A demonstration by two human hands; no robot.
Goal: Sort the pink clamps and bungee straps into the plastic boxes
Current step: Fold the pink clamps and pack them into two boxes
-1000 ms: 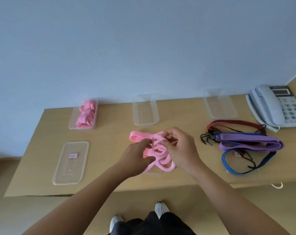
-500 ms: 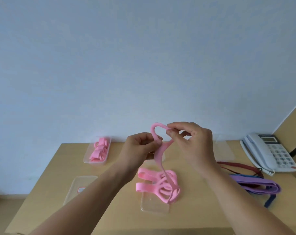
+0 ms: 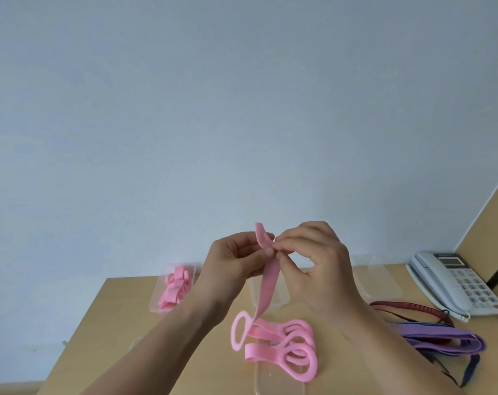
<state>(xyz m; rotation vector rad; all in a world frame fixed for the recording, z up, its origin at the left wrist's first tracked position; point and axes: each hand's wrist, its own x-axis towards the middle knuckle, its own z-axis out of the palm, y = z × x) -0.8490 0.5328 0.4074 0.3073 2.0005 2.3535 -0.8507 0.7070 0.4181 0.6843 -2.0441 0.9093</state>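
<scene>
Wall (image 3: 242,109): pale blue, plain; fills the upper view above the table.
Table (image 3: 122,309): light wood top; carries all the things below.
Left hand (image 3: 230,260): raised above the table; thumb and fingers (image 3: 266,251) curled, pinching the pink strap just under its folded top.
Right hand (image 3: 319,260): raised opposite, touching the left hand at the fingertips; fingers narrow, pinching the same strap at the fold.
Telephone (image 3: 453,283): grey-white, keypad and small display; far right of the table.
Bungee straps (image 3: 441,337): purple band with red and dark blue cords beside it; lying in a heap on the table right of the right forearm, near the telephone.
Pink pile (image 3: 287,343): looped pink pieces, tangled; on the table beneath the hands, partly over a clear lid (image 3: 279,380).
Pink strap (image 3: 267,283): flat band; hangs from both hands down to the pile.
Left box (image 3: 153,306): clear plastic, far left of the row; holds pink pieces (image 3: 176,286).
Middle box (image 3: 253,292): clear plastic; mostly hidden behind the hands and strap.
Right box (image 3: 384,280): clear plastic; between the right hand and the telephone.
</scene>
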